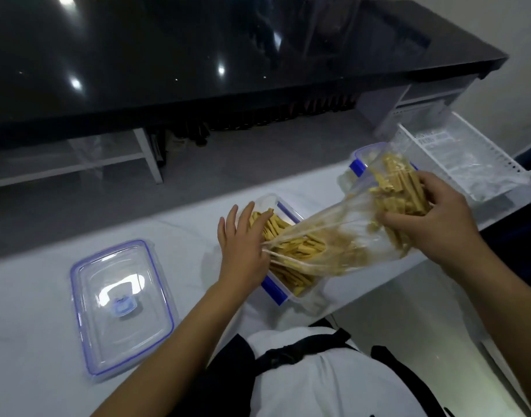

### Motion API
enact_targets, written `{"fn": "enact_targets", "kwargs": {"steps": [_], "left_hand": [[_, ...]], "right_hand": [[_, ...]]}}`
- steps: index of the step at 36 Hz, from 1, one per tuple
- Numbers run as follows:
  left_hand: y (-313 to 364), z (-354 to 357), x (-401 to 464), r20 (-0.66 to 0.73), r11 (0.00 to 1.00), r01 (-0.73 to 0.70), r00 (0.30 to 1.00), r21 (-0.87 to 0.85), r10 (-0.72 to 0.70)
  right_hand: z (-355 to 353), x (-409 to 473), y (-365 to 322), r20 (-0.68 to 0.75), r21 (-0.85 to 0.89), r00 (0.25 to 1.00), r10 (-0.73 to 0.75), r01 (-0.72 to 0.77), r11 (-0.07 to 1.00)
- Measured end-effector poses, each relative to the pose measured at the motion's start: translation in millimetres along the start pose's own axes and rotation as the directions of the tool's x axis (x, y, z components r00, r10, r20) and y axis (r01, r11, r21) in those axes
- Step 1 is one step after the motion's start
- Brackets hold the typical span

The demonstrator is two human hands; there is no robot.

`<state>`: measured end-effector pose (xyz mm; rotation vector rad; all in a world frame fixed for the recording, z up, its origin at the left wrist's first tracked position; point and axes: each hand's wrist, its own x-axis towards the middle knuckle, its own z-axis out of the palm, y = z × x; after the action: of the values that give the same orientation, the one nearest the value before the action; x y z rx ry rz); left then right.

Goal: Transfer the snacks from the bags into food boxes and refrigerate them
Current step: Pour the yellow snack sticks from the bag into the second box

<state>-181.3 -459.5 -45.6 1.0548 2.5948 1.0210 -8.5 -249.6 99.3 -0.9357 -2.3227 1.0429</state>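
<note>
Clear bag (348,233) of tan snack sticks (399,188) tilted, mouth over open blue-clipped box (276,288), part-filled. Lid (120,308) flat at left. Second box (359,164) far right.

Bare white counter (41,311) is lying open left of the left hand (243,251), interrupted only by a lid (121,308); a white basket (465,164) is crowding the right hand's (432,224) far side.

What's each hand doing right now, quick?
Left hand: fingers straight, thumb pinching the plastic bag's mouth over the food box.
Right hand: grips the bag's raised bottom end, full of snack sticks.
</note>
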Motion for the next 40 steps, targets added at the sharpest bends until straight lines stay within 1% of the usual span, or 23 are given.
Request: {"fn": "enact_targets", "kwargs": {"steps": [2,5,7,8,11,13,15,18,20,25,27,30,32,34,36,38,40], "left_hand": [[4,-5,3,-0.025,1.000,-0.008,1.000,-0.011,0.007],[8,-13,9,-0.130,0.998,-0.024,0.991,-0.061,0.016],[8,-15,13,-0.161,0.998,-0.008,0.987,-0.056,-0.001],[7,-14,14,-0.144,0.999,0.011,0.989,-0.043,-0.017],[3,-6,11,-0.015,0.999,0.051,0.999,0.017,-0.051],[0,2,4,0.039,0.999,0.038,0.998,0.032,-0.039],[-1,8,0,0.057,0.999,0.014,0.998,0.050,-0.017],[-1,7,1,0.040,0.998,-0.001,0.999,0.060,-0.001],[2,3,4,-0.001,0.998,-0.019,1.000,0.055,0.019],[9,-8,8,-0.152,0.999,-0.033,0.988,-0.006,0.031],[7,-9,10,-0.122,1.000,0.004,0.992,0.016,-0.002],[2,-5,6,-0.031,0.995,0.079,0.997,0.066,-0.077],[-1,-3,2,-0.041,0.997,0.061,0.997,0.053,-0.059],[1,-3,1,-0.088,1.000,0.015,0.996,0.027,-0.012],[2,-5,3,-0.110,1.000,0.014,0.994,0.010,-0.013],[1,-8,5,-0.092,0.999,0.053,0.994,0.010,-0.052],[-1,-8,6,-0.062,0.996,0.091,0.994,-0.007,-0.091]], "right_hand": [[-5,2,-9,-0.016,0.012,0.999,-0.030,0.030,0.999],[-13,4,-24,-0.088,0.023,0.992,-0.091,0.094,0.995],[-14,5,-28,-0.109,-0.006,0.989,-0.099,0.099,0.995],[-12,5,-27,-0.095,-0.030,0.992,-0.087,0.084,0.996],[-5,1,-18,-0.015,-0.083,1.000,-0.003,0.001,0.997],[-3,-4,-10,0.016,-0.113,0.999,0.040,-0.037,0.993],[-5,-8,-5,0.031,-0.135,0.998,0.062,-0.058,0.989],[-7,-9,-3,0.044,-0.132,0.996,0.073,-0.067,0.989],[-8,-7,-5,0.035,-0.117,0.998,0.050,-0.045,0.992],[-10,0,-19,-0.081,-0.070,0.995,-0.060,0.054,0.996],[-5,1,-19,-0.070,-0.075,0.996,-0.050,0.045,0.996],[5,-2,-11,0.027,-0.093,1.000,-0.004,0.007,0.996],[5,-3,-7,0.028,-0.074,1.000,-0.004,0.006,0.997],[3,-1,-7,-0.017,-0.046,0.999,-0.051,0.051,0.998],[3,1,-8,-0.051,-0.036,0.993,-0.102,0.100,0.994],[8,2,-8,-0.022,-0.054,0.993,-0.115,0.114,0.992],[11,3,-7,0.052,-0.066,0.995,-0.082,0.086,0.994]]}}
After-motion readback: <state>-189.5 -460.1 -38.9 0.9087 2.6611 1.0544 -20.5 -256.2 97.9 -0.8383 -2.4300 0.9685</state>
